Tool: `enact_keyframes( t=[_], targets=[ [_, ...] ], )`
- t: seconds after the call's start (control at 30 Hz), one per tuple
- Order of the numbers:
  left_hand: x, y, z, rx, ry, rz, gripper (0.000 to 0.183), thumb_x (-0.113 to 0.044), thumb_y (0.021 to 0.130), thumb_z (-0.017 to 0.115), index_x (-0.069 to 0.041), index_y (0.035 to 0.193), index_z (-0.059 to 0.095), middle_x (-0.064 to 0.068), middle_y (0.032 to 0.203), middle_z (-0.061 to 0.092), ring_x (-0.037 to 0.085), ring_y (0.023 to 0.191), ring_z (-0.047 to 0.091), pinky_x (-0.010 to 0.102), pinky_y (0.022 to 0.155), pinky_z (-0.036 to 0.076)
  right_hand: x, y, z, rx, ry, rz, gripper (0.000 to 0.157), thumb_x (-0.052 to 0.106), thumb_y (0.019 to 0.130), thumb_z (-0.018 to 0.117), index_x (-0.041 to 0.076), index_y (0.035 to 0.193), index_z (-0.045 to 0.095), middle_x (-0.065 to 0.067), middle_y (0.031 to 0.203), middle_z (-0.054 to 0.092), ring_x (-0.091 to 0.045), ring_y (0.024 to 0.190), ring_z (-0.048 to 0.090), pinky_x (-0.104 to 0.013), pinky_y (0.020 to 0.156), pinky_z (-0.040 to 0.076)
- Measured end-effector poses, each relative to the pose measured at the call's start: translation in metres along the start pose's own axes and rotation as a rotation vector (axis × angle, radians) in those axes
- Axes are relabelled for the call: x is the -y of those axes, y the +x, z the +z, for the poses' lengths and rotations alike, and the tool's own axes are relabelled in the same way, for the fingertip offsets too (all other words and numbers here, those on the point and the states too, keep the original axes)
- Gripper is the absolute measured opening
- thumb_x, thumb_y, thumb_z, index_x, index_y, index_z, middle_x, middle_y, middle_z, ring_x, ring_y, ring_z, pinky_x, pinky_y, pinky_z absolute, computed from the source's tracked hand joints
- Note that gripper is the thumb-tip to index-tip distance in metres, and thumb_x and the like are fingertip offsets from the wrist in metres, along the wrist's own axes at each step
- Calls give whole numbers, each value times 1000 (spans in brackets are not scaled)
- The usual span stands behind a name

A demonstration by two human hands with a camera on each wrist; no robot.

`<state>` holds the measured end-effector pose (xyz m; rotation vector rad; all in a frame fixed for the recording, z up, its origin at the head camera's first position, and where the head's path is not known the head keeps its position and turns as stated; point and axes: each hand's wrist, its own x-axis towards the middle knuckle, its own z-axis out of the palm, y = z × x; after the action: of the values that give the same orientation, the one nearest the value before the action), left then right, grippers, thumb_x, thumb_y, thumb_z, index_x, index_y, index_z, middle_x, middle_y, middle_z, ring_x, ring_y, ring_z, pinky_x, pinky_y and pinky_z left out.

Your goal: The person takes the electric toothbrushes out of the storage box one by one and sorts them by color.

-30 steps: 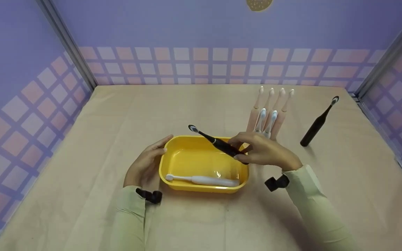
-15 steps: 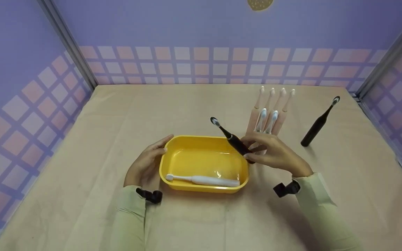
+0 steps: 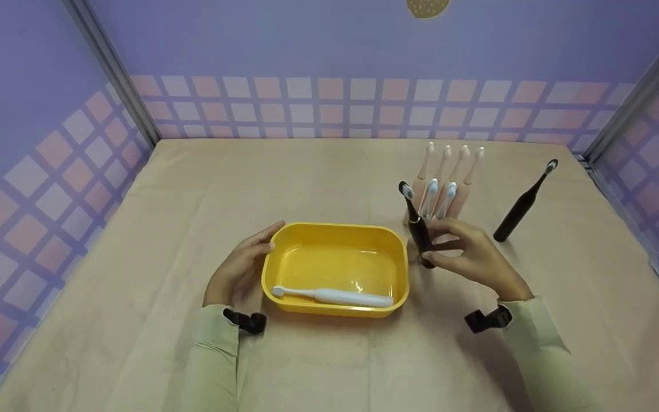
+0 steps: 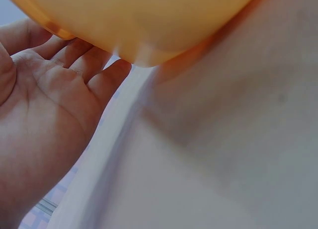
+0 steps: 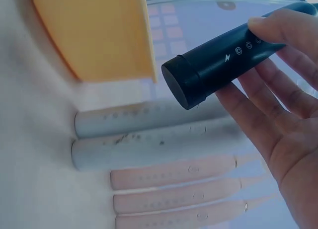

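My right hand (image 3: 469,260) grips a black electric toothbrush (image 3: 419,232) by its handle, brush head up and tilted left, just right of the yellow tub (image 3: 335,226). The right wrist view shows the handle's flat base end and small button icons, with my thumb on top and fingers beneath. My left hand (image 3: 243,260) holds the tub's left end, thumb at the rim and fingers along the outer wall; in the left wrist view the fingers (image 4: 107,80) meet the tub's underside edge. Inside the tub a white electric toothbrush (image 3: 352,297) lies along the near wall.
Two white toothbrushes (image 5: 144,144) stand upright behind my right hand, with several pink toothbrushes (image 3: 424,171) standing beyond them. Another black toothbrush (image 3: 517,213) stands alone at the right. Tiled-pattern walls (image 3: 329,106) bound the table (image 3: 261,177) at back and sides.
My right hand has carried the black toothbrush rightward from over the tub to beside it, turning it more upright. The left hand and the tub have stayed put.
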<state>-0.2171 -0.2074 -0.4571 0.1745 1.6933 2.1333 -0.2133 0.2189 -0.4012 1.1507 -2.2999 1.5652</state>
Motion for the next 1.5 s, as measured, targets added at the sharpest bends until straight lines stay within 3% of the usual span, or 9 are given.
enact_keyframes(
  t=[0.8,1.07,1.3,1.5],
  targets=[
    [-2,-1,-1,-4,49,5,56,-10,100,42,-17,153,28,6,157,31,26,140,37,32,109,41,-18,-27,-17,-185,25,73,43,-17,74,69,-6,115,63,-2,105,66,-11,96,63,-23,77,58],
    [-3,-2,0,2,31,-3,55,-11,100,42,-18,153,28,4,158,29,25,141,35,34,110,39,-29,-35,-27,-298,69,86,42,-20,74,68,-11,115,60,-2,109,65,-11,98,63,-21,78,56],
    [-1,0,0,7,23,-5,56,-11,99,43,-18,153,29,4,158,29,25,141,36,34,111,39,-38,-45,-40,-385,-36,222,42,-12,77,71,-6,117,61,5,103,66,-7,94,64,-15,77,54],
    [0,0,-1,4,37,0,56,-11,99,42,-16,153,28,5,157,29,25,141,36,32,109,40,-46,-52,-52,-410,-135,312,43,-3,80,73,-3,119,58,13,99,64,-1,93,61,-11,80,51]
  ],
)
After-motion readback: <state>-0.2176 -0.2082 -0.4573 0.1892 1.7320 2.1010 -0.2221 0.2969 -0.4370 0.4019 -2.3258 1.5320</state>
